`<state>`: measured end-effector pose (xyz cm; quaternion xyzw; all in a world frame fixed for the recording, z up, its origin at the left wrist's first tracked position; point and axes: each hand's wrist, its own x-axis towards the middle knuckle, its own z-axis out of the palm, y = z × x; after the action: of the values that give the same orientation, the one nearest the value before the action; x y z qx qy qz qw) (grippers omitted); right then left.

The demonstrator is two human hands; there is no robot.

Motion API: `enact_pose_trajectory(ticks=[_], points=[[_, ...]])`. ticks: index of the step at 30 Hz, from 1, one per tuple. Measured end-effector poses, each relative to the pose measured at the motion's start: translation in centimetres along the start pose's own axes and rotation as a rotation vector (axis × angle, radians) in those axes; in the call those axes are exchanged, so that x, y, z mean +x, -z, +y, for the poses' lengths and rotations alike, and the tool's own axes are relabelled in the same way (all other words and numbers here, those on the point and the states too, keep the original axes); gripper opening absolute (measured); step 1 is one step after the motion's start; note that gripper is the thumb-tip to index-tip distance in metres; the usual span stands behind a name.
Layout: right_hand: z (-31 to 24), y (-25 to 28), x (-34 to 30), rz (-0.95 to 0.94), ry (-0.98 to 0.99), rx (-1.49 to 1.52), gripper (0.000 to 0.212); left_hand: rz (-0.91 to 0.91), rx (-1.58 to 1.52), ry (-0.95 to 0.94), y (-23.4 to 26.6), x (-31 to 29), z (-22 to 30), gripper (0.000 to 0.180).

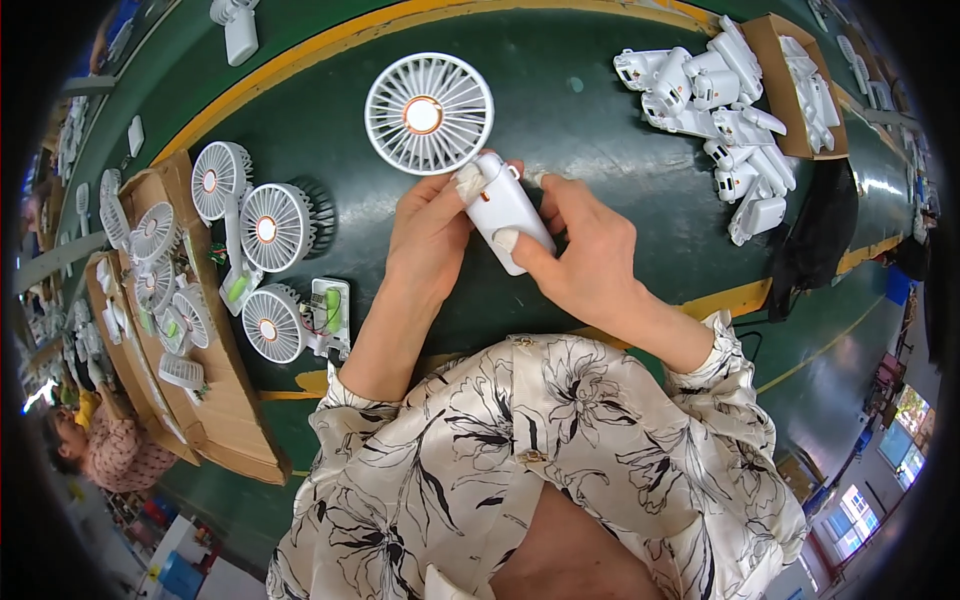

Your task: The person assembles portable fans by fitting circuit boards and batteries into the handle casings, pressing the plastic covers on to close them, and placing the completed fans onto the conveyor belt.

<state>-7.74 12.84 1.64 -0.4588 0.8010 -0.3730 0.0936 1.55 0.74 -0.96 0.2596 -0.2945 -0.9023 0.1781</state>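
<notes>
A white handheld fan is between my two hands, its round caged head (392,113) pointing away from me and its smooth white handle (507,222) slanting back toward me. My left hand (428,240) is closed around the neck end of the handle, the thumb lying beside a small orange mark. With thumb and fingers, my right hand (592,243) grips the handle's lower right side. White wrapping covers the tips of both thumbs and my right index finger. The fingers under the handle are partly hidden.
Left of my arm lie white fans (277,228), one with its green battery and wires exposed (333,312). Beyond them, a cardboard box (235,425) holds more fans. White handle shells (735,130) pile up at right, beside another carton (775,80) and a black cloth-like item (815,235).
</notes>
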Motion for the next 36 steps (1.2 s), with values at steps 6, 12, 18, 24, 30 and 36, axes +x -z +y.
enact_pose_trajectory(ticks=[6,12,18,24,30,36], points=[[-0.9,-0.1,1.1,-0.377,-0.421,0.57,0.035,-0.118,0.062,-0.055,0.0,-0.3,-0.1,0.043],[-0.8,-0.2,1.0,-0.325,-0.406,0.623,0.035,-0.115,0.08,-0.099,-0.3,-0.5,-0.5,0.041],[0.2,-0.6,1.0,-0.343,-0.405,0.744,0.029,-0.108,0.22,-0.166,-1.0,-0.7,-0.5,0.042],[0.1,-0.1,1.9,-0.413,-0.539,0.916,0.022,-0.02,0.124,-0.137,-1.4,-0.2,-0.6,0.035],[1.0,-0.3,2.4,-0.521,-0.473,0.79,0.027,0.053,0.073,-0.054,-1.2,0.2,-1.1,0.035],[1.1,-0.3,4.1,-0.62,-0.601,1.159,0.03,-0.111,0.107,-0.115,0.1,0.1,0.4,0.044]])
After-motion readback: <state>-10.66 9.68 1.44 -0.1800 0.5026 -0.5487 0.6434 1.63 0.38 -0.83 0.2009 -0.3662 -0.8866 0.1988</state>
